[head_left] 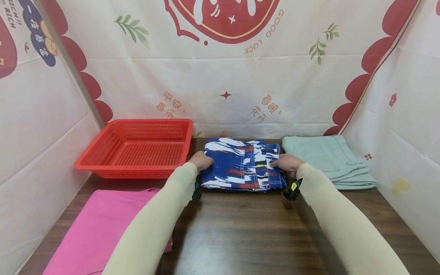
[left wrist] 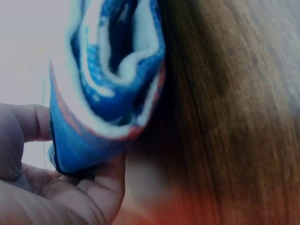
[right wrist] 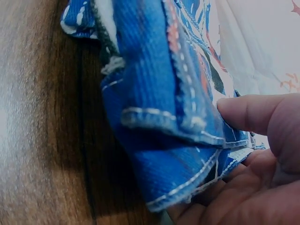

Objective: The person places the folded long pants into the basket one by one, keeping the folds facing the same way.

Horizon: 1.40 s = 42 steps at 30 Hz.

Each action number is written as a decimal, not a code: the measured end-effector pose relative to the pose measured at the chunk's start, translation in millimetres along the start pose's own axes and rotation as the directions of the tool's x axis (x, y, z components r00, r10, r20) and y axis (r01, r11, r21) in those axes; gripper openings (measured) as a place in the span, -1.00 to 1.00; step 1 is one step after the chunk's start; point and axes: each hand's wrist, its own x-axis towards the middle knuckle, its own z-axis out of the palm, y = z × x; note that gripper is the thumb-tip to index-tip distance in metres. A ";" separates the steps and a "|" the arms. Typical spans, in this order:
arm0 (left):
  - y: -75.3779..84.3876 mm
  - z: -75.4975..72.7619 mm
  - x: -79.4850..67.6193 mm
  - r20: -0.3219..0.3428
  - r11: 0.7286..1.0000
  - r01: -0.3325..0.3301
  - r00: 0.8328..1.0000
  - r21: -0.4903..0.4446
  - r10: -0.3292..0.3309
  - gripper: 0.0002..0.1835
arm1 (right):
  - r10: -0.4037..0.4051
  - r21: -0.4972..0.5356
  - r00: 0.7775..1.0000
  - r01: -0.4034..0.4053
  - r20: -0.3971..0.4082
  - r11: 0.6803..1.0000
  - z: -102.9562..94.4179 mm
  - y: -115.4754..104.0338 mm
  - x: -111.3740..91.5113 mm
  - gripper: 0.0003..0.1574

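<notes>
A folded denim garment [head_left: 240, 168], blue with white and red brush-like patches, lies at the back middle of the wooden table. My left hand [head_left: 203, 161] holds its left edge; in the left wrist view the thumb is on one side and the fingers are underneath the rolled layers [left wrist: 98, 140]. At the opposite end, my right hand [head_left: 290, 163] pinches the stitched edges, thumb on top and fingers below, as the right wrist view shows of the hems [right wrist: 183, 140]. The fingers under the cloth are partly hidden.
A red plastic basket [head_left: 134, 168] stands at the back left. In front of it lies a folded pink cloth [head_left: 99, 217], partly covered by my left sleeve. A folded mint-green garment [head_left: 319, 152] sits just right of my right hand. Printed white cloth [head_left: 206, 76] walls the table's back and sides.
</notes>
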 end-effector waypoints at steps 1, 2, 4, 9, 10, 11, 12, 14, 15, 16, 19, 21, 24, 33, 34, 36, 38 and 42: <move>-0.1 -0.1 0.5 -0.002 1.000 -0.007 1.000 0.005 0.007 -0.40 | -0.006 -0.010 1.000 0.006 -0.003 1.000 0.1 0.1 0.1 -0.32; -0.1 0.0 1.0 -0.003 1.000 -0.012 1.000 0.010 0.012 -0.40 | -0.012 -0.021 1.000 0.012 -0.007 1.000 -0.1 0.1 -0.1 -0.33; 0.0 0.0 0.7 -0.010 1.000 -0.016 1.000 0.016 0.017 -0.41 | -0.011 -0.034 1.000 0.010 -0.018 0.999 0.1 -0.2 -0.2 -0.35; -0.3 0.1 -1.0 -0.027 1.000 -0.027 0.999 0.010 0.027 -0.43 | -0.031 -0.070 0.999 0.030 -0.014 0.997 0.8 -0.2 -2.9 -0.35; -0.3 0.2 -1.8 -0.030 0.999 -0.034 0.999 0.004 0.034 -0.43 | -0.040 -0.082 0.999 0.039 -0.013 0.996 1.0 0.1 -3.4 -0.36; -0.3 0.3 -2.7 -0.033 0.999 -0.038 0.999 -0.006 0.038 -0.44 | -0.048 -0.087 0.999 0.047 -0.012 0.995 1.2 0.1 -4.4 -0.35; -0.1 0.4 -3.9 -0.036 0.999 -0.043 0.998 -0.016 0.043 -0.45 | -0.057 -0.096 0.998 0.056 -0.008 0.994 1.2 0.0 -5.4 -0.34; -0.9 0.8 -5.3 -0.038 0.998 -0.050 0.998 -0.032 0.049 -0.46 | -0.068 -0.113 0.998 0.066 -0.009 0.991 1.5 -0.2 -6.1 -0.34; -1.1 1.0 -5.8 -0.038 0.998 -0.051 0.998 -0.038 0.050 -0.46 | -0.068 -0.120 0.998 0.066 -0.013 0.991 1.5 -0.2 -6.2 -0.34; -1.2 1.0 -6.2 -0.037 0.998 -0.051 0.998 -0.040 0.050 -0.46 | -0.072 -0.137 0.997 0.069 -0.016 0.988 1.2 -0.1 -6.2 -0.32; -0.7 0.8 -6.3 -0.034 0.997 -0.059 0.998 -0.043 0.058 -0.48 | -0.075 -0.172 0.997 0.069 -0.028 0.983 0.5 -0.5 -6.7 -0.31; 0.6 0.6 -6.0 -0.032 0.996 -0.074 0.997 -0.046 0.072 -0.49 | -0.080 -0.195 0.996 0.071 -0.039 0.978 -0.3 -0.8 -7.5 -0.31; 1.6 0.5 -5.9 -0.032 0.995 -0.087 0.996 -0.042 0.086 -0.48 | -0.096 -0.209 0.995 0.086 -0.036 0.974 -1.1 -1.7 -9.2 -0.31; 1.0 1.0 -7.8 -0.027 0.995 -0.077 0.997 -0.060 0.075 -0.47 | -0.099 -0.174 0.995 0.094 -0.020 0.980 -2.2 -4.1 -11.6 -0.32; 1.3 1.1 -8.3 -0.025 0.994 -0.081 0.997 -0.068 0.079 -0.47 | -0.100 -0.174 0.995 0.094 -0.022 0.980 -2.4 -4.3 -11.9 -0.32; 2.3 0.9 -9.6 -0.027 0.992 -0.101 0.995 -0.074 0.099 -0.49 | -0.104 -0.176 0.994 0.099 -0.023 0.979 -3.0 -4.6 -13.0 -0.33; 3.9 0.9 -11.1 -0.038 0.988 -0.134 0.991 -0.080 0.131 -0.52 | -0.114 -0.170 0.993 0.108 -0.024 0.979 -3.0 -5.8 -15.1 -0.34; 7.7 0.1 -15.6 -0.055 0.982 -0.171 0.984 -0.079 0.167 -0.54 | -0.123 -0.168 0.992 0.116 -0.032 0.979 -2.4 -9.3 -19.5 -0.36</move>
